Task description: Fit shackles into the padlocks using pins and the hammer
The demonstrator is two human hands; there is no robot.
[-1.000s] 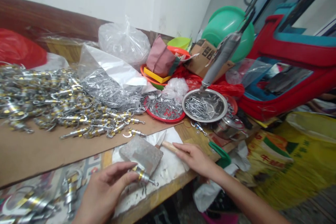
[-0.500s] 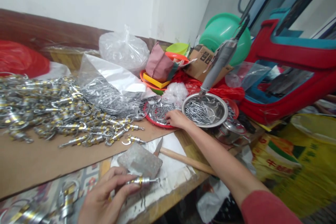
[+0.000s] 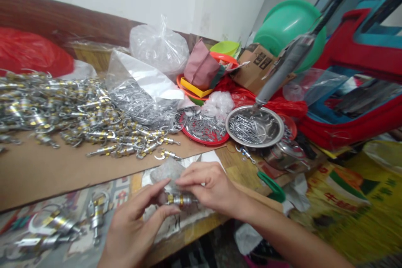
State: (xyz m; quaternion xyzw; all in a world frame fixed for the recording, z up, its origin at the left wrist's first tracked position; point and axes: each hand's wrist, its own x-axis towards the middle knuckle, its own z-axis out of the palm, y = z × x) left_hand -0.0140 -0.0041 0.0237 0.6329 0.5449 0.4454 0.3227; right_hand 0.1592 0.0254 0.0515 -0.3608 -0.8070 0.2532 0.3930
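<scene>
Fitting [image 3: 180, 199] between the hands: metal, bright silver with brass-coloured sections, smooth and glossy. Block [image 3: 165, 169] beneath: grey, matt, stone-like; exact material cannot be determined. Heaped fittings [image 3: 103, 136]: same polished metal finish. Backing sheet [image 3: 63, 171]: brown board, matt, smooth. Bench [image 3: 240, 174]: wood, visible grain, slight sheen. Bowl [image 3: 272, 127]: metal, mirror-like. Pins [image 3: 243, 129] inside: bare metal, shiny. Tray [image 3: 216, 141]: red plastic, glossy rim. Basin [image 3: 282, 29]: green plastic, smooth, glossy. Tied bag [image 3: 160, 46]: clear plastic film, creased, reflective. Carton [image 3: 254, 65]: cardboard, matt.
</scene>
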